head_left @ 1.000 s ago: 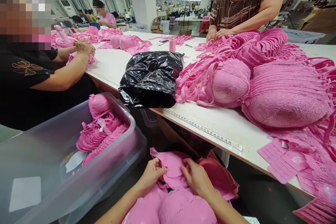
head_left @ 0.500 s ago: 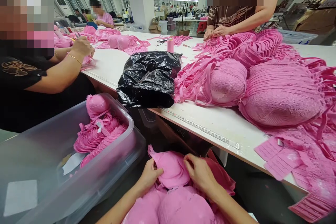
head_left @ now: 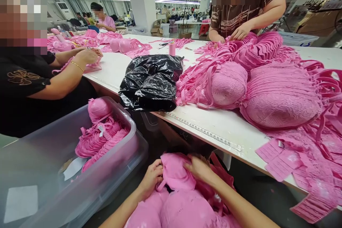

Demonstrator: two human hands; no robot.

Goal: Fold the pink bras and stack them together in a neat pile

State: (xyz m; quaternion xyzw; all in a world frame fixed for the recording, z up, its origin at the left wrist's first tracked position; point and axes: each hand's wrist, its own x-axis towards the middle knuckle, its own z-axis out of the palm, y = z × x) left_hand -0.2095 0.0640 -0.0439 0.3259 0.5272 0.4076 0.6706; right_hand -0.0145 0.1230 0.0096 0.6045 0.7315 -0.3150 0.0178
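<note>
The pink bra (head_left: 177, 176) is just above the person's lap, below the near edge of the table (head_left: 211, 112), one smooth cup turned up between both hands, probably so its surface lies open to view. The right hand (head_left: 197, 167) holds its far right edge: the thumb lies on the front and the fingers go behind, seemingly pinching the cloth. The left hand (head_left: 153, 177) has its fingers bent close together against the left edge; whether its thumb pinches too, I cannot tell. More bras (head_left: 188, 208) heap on the lap, which seems to serve as a rest.

At left, a clear tub (head_left: 133, 123) stands near enough for an easy reach, with bras nested in its far end. On the table, a tape measure (head_left: 200, 128) runs along the near edge, a black bag (head_left: 152, 82) slumps beside the stacked bras (head_left: 285, 94) at right, likely nested to save room.

Compared with half a second ago, the left thumb no longer shows on the cup, and the pointed lace corner at far left is out of sight. Across the table, one of the co-worker's hands (head_left: 241, 31) has shifted right, onto the stack.
</note>
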